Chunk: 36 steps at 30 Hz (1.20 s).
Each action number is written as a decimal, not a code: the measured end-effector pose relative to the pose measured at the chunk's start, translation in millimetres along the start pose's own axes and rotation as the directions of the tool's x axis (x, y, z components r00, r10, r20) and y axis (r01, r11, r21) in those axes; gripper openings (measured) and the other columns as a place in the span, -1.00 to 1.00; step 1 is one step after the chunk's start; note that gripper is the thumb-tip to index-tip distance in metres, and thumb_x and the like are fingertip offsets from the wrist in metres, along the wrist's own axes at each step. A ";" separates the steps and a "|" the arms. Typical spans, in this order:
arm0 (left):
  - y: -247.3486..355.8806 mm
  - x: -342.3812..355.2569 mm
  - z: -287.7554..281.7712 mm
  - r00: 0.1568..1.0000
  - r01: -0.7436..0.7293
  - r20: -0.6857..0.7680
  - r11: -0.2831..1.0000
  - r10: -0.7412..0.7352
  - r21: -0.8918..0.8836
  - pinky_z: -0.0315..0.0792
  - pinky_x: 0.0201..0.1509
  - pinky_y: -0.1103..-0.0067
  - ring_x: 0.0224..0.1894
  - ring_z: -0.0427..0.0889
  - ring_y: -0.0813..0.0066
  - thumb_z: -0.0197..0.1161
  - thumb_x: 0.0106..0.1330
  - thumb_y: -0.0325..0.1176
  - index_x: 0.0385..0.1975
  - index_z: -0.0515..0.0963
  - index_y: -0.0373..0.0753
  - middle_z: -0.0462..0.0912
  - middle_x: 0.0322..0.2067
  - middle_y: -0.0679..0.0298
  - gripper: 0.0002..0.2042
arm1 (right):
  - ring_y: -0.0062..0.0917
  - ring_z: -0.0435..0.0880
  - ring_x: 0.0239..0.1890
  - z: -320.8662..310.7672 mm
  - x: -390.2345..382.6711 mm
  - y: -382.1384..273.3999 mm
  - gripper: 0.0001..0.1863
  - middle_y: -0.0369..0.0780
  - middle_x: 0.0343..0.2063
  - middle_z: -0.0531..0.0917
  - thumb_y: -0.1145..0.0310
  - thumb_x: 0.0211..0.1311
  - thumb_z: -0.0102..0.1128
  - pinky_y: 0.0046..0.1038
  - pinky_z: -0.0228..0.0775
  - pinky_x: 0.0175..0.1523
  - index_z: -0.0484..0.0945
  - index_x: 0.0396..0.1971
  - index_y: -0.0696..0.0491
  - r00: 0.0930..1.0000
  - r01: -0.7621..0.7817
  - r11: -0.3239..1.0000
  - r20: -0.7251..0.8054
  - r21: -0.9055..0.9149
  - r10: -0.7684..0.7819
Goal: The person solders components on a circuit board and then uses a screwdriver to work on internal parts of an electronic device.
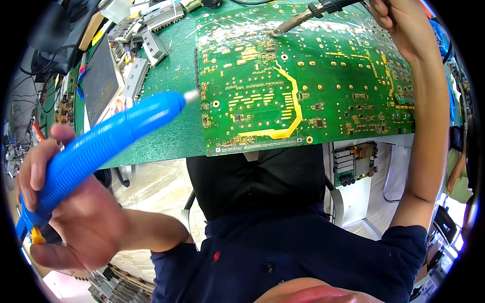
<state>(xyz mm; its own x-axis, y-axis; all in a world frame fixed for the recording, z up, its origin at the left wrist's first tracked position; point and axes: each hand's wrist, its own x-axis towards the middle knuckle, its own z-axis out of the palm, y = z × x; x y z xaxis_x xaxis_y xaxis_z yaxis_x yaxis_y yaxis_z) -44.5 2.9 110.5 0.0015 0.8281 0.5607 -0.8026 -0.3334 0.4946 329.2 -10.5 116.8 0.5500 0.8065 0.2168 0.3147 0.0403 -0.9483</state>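
Observation:
My left hand (93,222) is wrapped around a blue solder sucker (111,136), raised left of the board and close to the camera. Its pale nozzle points toward the board's left edge, and my thumb lies by the yellow button at its rear. A large green circuit board (247,116) lies on the bench in front of me. At the top right my right hand (401,28) grips a soldering iron (303,17), whose handle partly leaves the picture. The iron's tip meets or nearly meets the board's far part, where shiny solder shows.
Grey finned heat sinks (135,78) and loose parts are heaped on the green bench mat (174,60) at the left. A dark flat panel (103,78) lies beside them. Another circuit board (355,162) is below the bench edge, right of my lap.

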 end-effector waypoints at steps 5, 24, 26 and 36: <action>-50.6 3.6 18.6 0.992 0.028 0.126 0.996 -0.017 -0.089 -0.29 0.50 0.01 0.00 0.41 0.13 0.28 0.14 -0.08 -0.26 0.32 -0.30 0.36 -0.22 0.11 -0.57 | -0.78 0.32 -0.83 4.2 0.6 -4.4 -0.78 -0.40 -0.81 0.44 0.40 0.29 0.11 -0.71 0.10 -0.75 0.55 -0.54 0.15 0.995 -0.090 0.996 -0.041 -0.014 0.090; -113.1 -2.2 4.6 0.931 0.055 0.348 0.986 -0.108 0.159 0.02 0.39 0.07 0.01 0.42 0.29 0.03 0.33 0.25 -0.05 0.49 -0.21 0.48 -0.18 0.30 -0.43 | -0.77 0.36 -0.82 -3.4 2.5 5.3 -0.74 -0.39 -0.80 0.47 0.33 0.27 0.17 -0.73 0.11 -0.74 0.54 -0.60 0.10 0.994 -0.107 0.993 -0.021 0.046 0.108; -111.9 -2.7 4.4 0.912 0.049 0.391 0.981 -0.120 0.186 0.06 0.35 0.11 -0.01 0.42 0.31 0.03 0.31 0.28 -0.05 0.50 -0.17 0.48 -0.19 0.32 -0.42 | -0.77 0.36 -0.82 -3.3 2.2 4.9 -0.74 -0.39 -0.80 0.48 0.33 0.27 0.17 -0.73 0.11 -0.74 0.54 -0.60 0.10 0.993 -0.117 0.992 -0.013 0.052 0.118; -114.4 16.7 -12.9 0.794 -0.043 0.596 0.966 -0.122 0.255 0.23 0.16 0.29 -0.08 0.41 0.40 0.02 0.26 0.40 0.03 0.53 -0.05 0.47 -0.22 0.43 -0.35 | -0.78 0.36 -0.83 -4.9 -0.4 2.9 -0.75 -0.39 -0.80 0.48 0.33 0.28 0.16 -0.75 0.13 -0.74 0.55 -0.58 0.11 0.992 -0.126 0.991 0.006 0.053 0.125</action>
<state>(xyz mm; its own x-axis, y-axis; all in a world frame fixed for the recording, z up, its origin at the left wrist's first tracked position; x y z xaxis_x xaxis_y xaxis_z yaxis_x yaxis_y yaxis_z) 39.6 60.7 54.7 0.4545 0.4289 0.7807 -0.6236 -0.4725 0.6227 333.7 -13.6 115.1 0.5803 0.8089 0.0947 0.2014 -0.0298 -0.9790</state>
